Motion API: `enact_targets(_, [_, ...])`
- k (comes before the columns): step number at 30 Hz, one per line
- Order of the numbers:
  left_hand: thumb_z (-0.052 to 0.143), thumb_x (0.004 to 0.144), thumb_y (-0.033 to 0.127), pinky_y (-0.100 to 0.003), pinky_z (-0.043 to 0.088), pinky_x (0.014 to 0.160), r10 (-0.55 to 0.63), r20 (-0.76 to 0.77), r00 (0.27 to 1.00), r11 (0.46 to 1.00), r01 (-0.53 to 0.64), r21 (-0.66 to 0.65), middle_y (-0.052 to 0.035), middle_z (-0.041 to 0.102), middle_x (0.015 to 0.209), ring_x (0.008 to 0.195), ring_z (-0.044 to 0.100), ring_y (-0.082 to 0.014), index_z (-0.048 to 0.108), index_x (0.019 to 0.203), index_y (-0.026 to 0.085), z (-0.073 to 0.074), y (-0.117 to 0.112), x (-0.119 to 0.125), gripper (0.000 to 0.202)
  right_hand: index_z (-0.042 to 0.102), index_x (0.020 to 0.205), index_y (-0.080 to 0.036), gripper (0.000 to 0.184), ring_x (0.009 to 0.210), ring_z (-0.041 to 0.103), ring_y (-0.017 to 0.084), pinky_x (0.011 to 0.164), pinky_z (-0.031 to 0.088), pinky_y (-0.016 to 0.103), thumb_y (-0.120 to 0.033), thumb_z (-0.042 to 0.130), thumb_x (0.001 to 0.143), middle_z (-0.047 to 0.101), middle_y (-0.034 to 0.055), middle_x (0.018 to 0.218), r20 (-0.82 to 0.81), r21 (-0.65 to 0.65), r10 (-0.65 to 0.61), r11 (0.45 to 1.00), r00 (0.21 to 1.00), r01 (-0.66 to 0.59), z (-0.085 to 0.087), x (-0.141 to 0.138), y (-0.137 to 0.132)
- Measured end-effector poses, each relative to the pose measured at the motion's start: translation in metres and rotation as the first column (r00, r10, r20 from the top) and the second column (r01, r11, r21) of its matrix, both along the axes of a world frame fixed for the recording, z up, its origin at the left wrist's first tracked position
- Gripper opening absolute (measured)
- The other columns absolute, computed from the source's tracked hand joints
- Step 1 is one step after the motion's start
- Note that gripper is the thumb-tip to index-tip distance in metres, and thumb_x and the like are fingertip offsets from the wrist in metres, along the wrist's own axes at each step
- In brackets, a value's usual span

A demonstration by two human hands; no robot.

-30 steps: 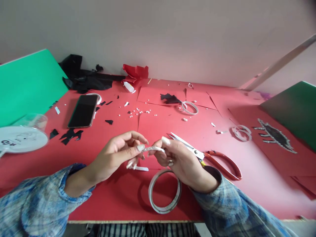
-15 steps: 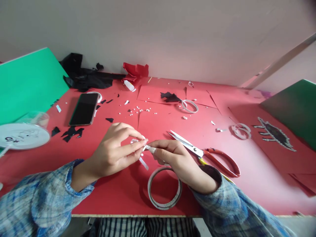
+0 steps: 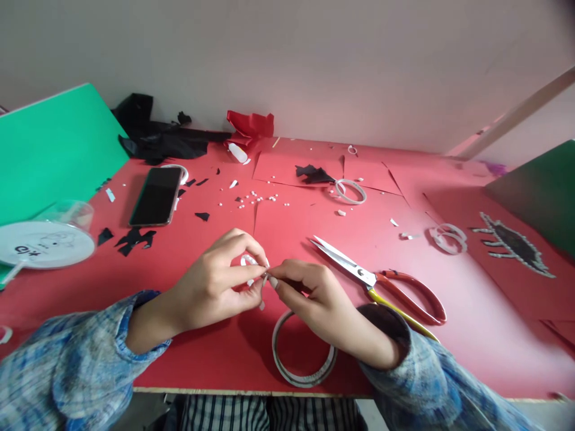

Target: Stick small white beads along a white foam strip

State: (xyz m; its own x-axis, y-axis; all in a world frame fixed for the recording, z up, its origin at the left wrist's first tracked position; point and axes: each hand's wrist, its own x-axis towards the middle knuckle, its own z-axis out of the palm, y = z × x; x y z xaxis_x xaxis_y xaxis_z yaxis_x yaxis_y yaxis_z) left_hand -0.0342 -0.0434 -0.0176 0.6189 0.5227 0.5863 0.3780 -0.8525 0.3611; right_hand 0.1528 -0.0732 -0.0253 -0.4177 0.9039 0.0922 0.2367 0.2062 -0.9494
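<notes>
My left hand (image 3: 220, 276) is closed in a pinch on a narrow white strip of tape (image 3: 248, 261), which curls behind the fingers and shows again below them. The fingertips of my right hand (image 3: 317, 290) meet the left ones and pinch the strip's end; the exact spot they grip is partly hidden. Below my right hand, a wide roll of tape (image 3: 279, 358) lies flat near the table's front edge. To the right of that hand are scissors (image 3: 372, 280) with one red and one yellow handle, blades parted slightly and pointing up-left.
A phone (image 3: 155, 196), black scraps (image 3: 135, 239) and white beads (image 3: 258, 197) lie on the red table. A white fan (image 3: 49, 245) is at left. Thin white rings (image 3: 351, 191) (image 3: 448, 238) and a black shape edged in white (image 3: 516, 244) are on the right. Green boards (image 3: 54, 143) stand either side.
My right fingers have closed in to the left fingertips. The strip's tail below my left hand now shows less. The whole view has shifted slightly.
</notes>
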Motion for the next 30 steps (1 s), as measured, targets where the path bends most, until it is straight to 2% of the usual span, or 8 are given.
enact_targets(3, [0.058,0.082,0.011,-0.027,0.052,0.062,-0.017,0.084,0.996,0.988,0.029,-0.153,-0.005,0.058,0.087,0.076,0.058,-0.0142,0.066,0.083,0.017,0.001,0.0,-0.002,0.011,0.071,0.095,-0.016,0.024,0.063,0.049,0.01,0.056,0.039,0.022,-0.013,0.049,0.084,0.06,0.0018,0.075,-0.088,-0.104,0.003,0.995,0.996,-0.012,-0.001,0.001,0.001])
enact_targets(7, [0.057,0.083,0.013,-0.027,0.054,0.066,-0.062,0.173,0.983,0.938,0.116,-0.326,-0.0043,0.058,0.089,0.078,0.06,-0.0137,0.069,0.089,0.02,0.001,0.004,-0.007,0.015,0.071,0.094,-0.015,0.021,0.057,0.042,0.008,0.052,0.035,0.022,-0.025,0.055,0.086,0.059,0.0019,0.074,-0.228,-0.214,0.002,0.975,0.974,-0.052,-0.001,0.003,0.002])
enact_targets(12, [0.057,0.084,0.013,-0.031,0.054,0.074,-0.061,0.2,0.978,0.895,0.142,-0.422,-0.0049,0.059,0.091,0.084,0.058,-0.0148,0.071,0.09,0.022,-0.002,0.005,-0.011,0.018,0.072,0.09,-0.015,0.019,0.053,0.035,0.006,0.049,0.03,0.022,-0.028,0.059,0.084,0.058,0.0015,0.072,-0.319,-0.324,-0.029,0.943,0.947,-0.08,0.003,0.004,0.003])
enact_targets(16, [0.059,0.082,0.011,-0.029,0.055,0.072,-0.02,0.294,0.956,0.852,0.17,-0.495,-0.004,0.059,0.088,0.081,0.059,-0.0132,0.073,0.089,0.023,-0.005,0.005,-0.007,0.02,0.071,0.085,-0.014,0.017,0.052,0.031,0.005,0.048,0.027,0.022,-0.027,0.06,0.083,0.052,-0.0012,0.065,-0.38,-0.384,-0.029,0.914,0.925,-0.129,0.001,0.005,0.004])
enact_targets(19, [0.06,0.081,0.013,-0.029,0.056,0.07,0.035,0.362,0.932,0.799,0.191,-0.57,-0.0048,0.06,0.083,0.079,0.059,-0.0137,0.075,0.086,0.023,-0.007,0.006,-0.004,0.018,0.072,0.085,-0.014,0.018,0.051,0.029,0.005,0.046,0.023,0.022,-0.028,0.06,0.083,0.048,-0.0027,0.061,-0.43,-0.414,-0.038,0.896,0.902,-0.16,-0.002,0.006,0.004])
enact_targets(23, [0.058,0.083,0.015,-0.029,0.057,0.068,0.091,0.406,0.909,0.722,0.22,-0.656,-0.0062,0.063,0.076,0.085,0.06,-0.0168,0.076,0.079,0.023,-0.009,0.007,-0.001,0.02,0.072,0.089,-0.014,0.018,0.049,0.027,0.005,0.044,0.019,0.022,-0.028,0.061,0.083,0.041,-0.0049,0.056,-0.471,-0.451,-0.059,0.874,0.88,-0.183,-0.004,0.005,0.004])
enact_targets(27, [0.06,0.082,0.016,-0.029,0.057,0.067,0.129,0.422,0.897,0.735,0.199,-0.648,-0.006,0.062,0.079,0.085,0.06,-0.0163,0.076,0.079,0.023,-0.01,0.006,-0.001,0.017,0.071,0.085,-0.013,0.017,0.048,0.026,0.005,0.043,0.018,0.022,-0.028,0.062,0.082,0.039,-0.0056,0.054,-0.489,-0.474,-0.083,0.861,0.868,-0.185,-0.006,0.005,0.004])
enact_targets(30, [0.062,0.081,0.015,-0.028,0.056,0.068,0.153,0.418,0.895,0.804,0.133,-0.579,-0.0043,0.061,0.082,0.084,0.06,-0.0145,0.075,0.081,0.023,-0.009,0.006,-0.004,0.015,0.07,0.085,-0.013,0.016,0.048,0.026,0.005,0.044,0.019,0.022,-0.027,0.062,0.082,0.039,-0.0055,0.054,-0.495,-0.49,-0.103,0.853,0.863,-0.179,-0.007,0.005,0.004])
